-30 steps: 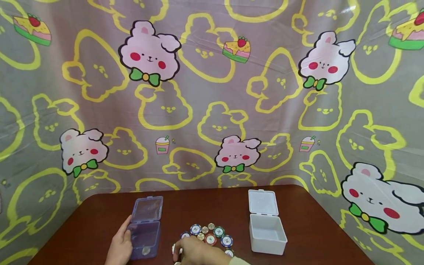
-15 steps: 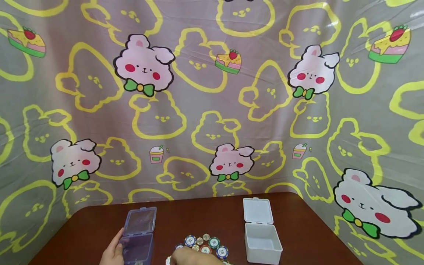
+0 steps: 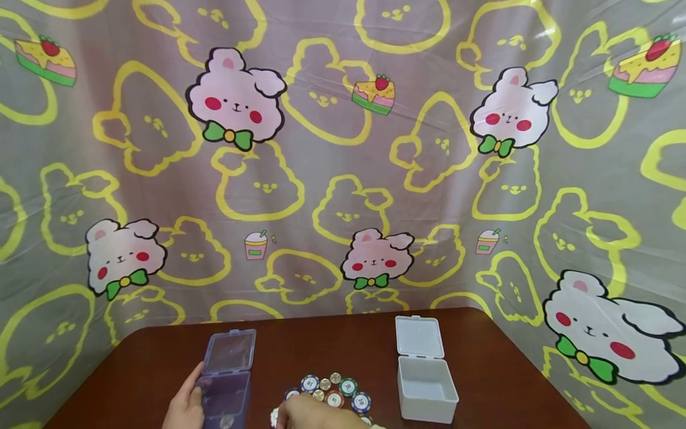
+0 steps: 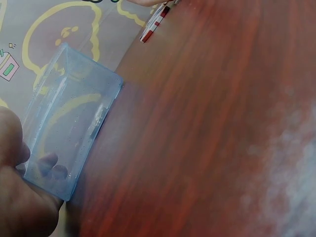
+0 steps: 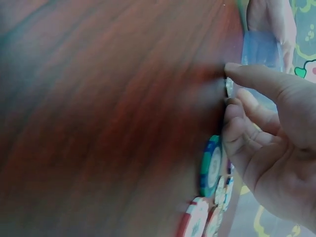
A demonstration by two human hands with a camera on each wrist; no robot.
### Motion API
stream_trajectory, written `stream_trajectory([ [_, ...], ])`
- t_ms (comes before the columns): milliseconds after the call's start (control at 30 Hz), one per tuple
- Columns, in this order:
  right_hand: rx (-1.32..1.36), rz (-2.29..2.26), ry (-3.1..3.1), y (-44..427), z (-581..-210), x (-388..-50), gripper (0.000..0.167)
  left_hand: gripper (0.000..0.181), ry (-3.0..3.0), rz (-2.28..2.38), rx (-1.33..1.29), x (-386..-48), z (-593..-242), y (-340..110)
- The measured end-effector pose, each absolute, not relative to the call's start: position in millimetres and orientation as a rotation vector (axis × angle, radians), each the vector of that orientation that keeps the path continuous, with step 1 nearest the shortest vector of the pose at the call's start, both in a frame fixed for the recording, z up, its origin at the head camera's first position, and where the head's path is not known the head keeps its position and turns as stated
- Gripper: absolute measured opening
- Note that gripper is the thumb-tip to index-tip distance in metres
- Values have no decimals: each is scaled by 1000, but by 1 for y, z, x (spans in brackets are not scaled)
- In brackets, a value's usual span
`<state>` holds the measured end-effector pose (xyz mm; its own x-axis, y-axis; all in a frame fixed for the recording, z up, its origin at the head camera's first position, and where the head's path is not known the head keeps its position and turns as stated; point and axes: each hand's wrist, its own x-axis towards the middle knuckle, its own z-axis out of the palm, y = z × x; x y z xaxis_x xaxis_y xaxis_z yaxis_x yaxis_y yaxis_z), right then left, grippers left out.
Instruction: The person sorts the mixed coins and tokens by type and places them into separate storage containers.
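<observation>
My left hand [image 3: 184, 405] grips the left side of an open, translucent blue plastic box [image 3: 199, 390]; in the left wrist view, its fingertips show through the clear wall. A coin [image 3: 227, 422] lies inside near the box's front. To the right, my right hand [image 3: 316, 414] is low over the poker chips and coins. Its thumb and index finger pinch a coin [image 5: 229, 88] by the edge at the tabletop, seen in the right wrist view. Around that hand lie a red chip [image 3: 334, 399], a green chip [image 3: 348, 387], a blue chip [image 3: 361, 402] and loose coins [image 3: 335, 378].
An open white plastic box [image 3: 427, 411] stands right of the chips, its lid [image 3: 420, 336] tipped back. The dark wooden table [image 3: 321, 342] ends at a patterned curtain [image 3: 300, 196] behind and at both sides.
The head view tilts up, then slightly back down. Both hands keep about the same places, the left at the blue box and the right over the chips.
</observation>
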<state>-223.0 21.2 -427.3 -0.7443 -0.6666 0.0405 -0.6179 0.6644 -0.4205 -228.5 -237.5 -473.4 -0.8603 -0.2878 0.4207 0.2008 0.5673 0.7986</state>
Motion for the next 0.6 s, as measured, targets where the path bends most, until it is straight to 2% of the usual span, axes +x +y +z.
stream_trajectory([
  [200,-1260,-762,2654,29,-428,-226,30,45,-2363,-1298,69,-225,-464,-238],
  [267,-1302,-780,2647,30,-428,-226,32,47,-2380,-1329,65,-224,-461,-237],
  [600,-1283,-886,2646,28,-431,-221,14,49,-2421,-1412,75,-220,-457,-234],
])
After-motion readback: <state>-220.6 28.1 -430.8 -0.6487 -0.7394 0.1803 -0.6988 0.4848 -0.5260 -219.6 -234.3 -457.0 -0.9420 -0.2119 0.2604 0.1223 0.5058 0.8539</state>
